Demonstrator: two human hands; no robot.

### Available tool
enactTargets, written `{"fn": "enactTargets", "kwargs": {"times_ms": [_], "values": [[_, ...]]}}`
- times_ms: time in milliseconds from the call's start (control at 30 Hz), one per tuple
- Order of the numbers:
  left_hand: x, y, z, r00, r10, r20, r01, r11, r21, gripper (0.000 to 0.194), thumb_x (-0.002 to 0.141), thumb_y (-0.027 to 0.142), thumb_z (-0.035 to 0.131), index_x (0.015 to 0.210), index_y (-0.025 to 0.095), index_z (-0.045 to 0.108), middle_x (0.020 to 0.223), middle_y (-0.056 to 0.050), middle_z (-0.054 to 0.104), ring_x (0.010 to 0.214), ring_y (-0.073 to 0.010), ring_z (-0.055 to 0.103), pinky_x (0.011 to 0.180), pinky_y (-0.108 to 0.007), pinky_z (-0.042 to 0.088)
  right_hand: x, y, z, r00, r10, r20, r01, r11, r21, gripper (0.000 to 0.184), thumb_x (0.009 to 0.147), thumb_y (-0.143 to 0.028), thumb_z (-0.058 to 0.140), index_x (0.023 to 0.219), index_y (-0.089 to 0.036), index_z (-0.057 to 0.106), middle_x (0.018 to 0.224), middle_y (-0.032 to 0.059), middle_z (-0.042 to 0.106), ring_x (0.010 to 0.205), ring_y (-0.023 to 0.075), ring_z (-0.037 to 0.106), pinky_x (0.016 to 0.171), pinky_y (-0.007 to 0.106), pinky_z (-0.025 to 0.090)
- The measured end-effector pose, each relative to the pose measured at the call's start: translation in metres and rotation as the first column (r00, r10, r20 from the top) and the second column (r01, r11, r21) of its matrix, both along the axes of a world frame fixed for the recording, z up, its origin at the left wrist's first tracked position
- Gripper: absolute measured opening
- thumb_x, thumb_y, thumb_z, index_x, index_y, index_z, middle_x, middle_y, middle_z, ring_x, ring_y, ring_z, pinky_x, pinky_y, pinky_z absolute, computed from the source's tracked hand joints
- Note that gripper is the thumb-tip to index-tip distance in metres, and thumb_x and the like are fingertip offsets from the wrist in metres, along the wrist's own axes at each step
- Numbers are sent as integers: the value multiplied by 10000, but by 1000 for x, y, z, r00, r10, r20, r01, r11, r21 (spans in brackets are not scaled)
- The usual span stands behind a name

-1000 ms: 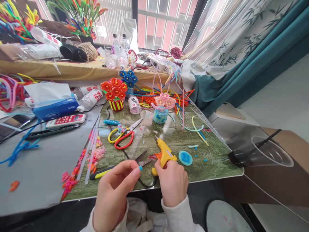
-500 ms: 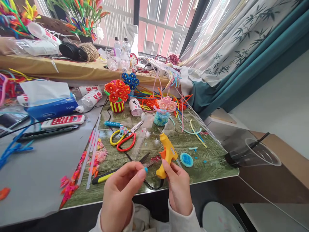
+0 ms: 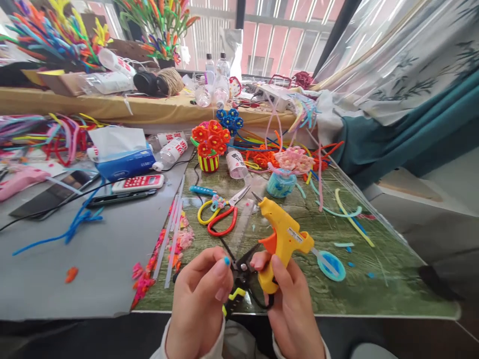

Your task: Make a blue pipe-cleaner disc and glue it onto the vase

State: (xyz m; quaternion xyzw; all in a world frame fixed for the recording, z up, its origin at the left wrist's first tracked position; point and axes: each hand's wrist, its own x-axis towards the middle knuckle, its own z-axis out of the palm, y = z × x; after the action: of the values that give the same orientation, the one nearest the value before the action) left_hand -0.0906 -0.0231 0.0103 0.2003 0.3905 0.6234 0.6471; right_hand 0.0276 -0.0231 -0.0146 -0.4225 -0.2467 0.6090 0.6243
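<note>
My left hand (image 3: pixel 200 296) is closed in a pinch, with a tiny blue bit (image 3: pixel 226 261) showing at the thumb and fingertip. Wrapped round the handle of a yellow glue gun (image 3: pixel 286 232) is my right hand (image 3: pixel 295 294); its fingers lie below the orange trigger (image 3: pixel 268 242). The metal nozzle points up and left, and a clear glue stick juts from the back. Behind my hands lies a black-and-yellow tool (image 3: pixel 243 267), partly hidden. A blue disc (image 3: pixel 329 265) rests right of the gun. Beyond the nozzle stands a light-blue pot (image 3: pixel 280 184) with pink flowers (image 3: pixel 294 160).
Red-and-yellow scissors (image 3: pixel 222 219), a clear ruler (image 3: pixel 244 224) and glue sticks (image 3: pixel 174 239) lie left of centre. Farther back are a striped pot (image 3: pixel 208 163) of orange flowers, a plastic bottle (image 3: pixel 236 163) and a tissue pack (image 3: pixel 125 160). Pipe-cleaner pieces (image 3: pixel 348 212) lie at right.
The view has turned left. My right hand has lifted the glue gun nearer to me, its nozzle tilting further left. My left hand keeps its pinch on the blue bit.
</note>
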Motion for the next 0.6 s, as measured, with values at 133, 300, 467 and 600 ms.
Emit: {"fn": "enactTargets", "kwargs": {"times_ms": [133,300,467,600], "values": [[-11,0,14,989,9,149,-8,1000,-9,263,711,313,791,612,169,595,512,68,373,471,-45,260,463,-200,243,-4,-1,0,992,126,7,-125,991,-53,251,710,-413,796,729,-197,670,729,8,650,731,142,580,699,244,452],[-24,2,20,953,20,303,-18,1000,-10,272,697,293,800,607,158,581,551,65,396,477,-51,195,469,-202,254,-12,5,-1,959,285,1,-285,958,-24,349,621,-486,836,644,-177,677,614,25,639,646,162,568,650,287,430],[-32,6,14,954,58,293,-50,998,-35,297,700,318,801,615,156,567,553,68,366,480,-46,208,467,-184,266,-12,8,3,908,391,-150,-398,917,-20,324,730,-462,772,894,-198,680,473,-8,612,441,127,506,488,252,385],[-33,8,8,964,145,222,-142,989,-29,268,703,342,804,658,168,605,562,72,361,486,-44,205,461,-177,263,-7,4,6,888,451,-91,-457,886,-76,353,697,-456,801,905,-191,695,431,-13,568,398,109,475,457,238,381]]}}
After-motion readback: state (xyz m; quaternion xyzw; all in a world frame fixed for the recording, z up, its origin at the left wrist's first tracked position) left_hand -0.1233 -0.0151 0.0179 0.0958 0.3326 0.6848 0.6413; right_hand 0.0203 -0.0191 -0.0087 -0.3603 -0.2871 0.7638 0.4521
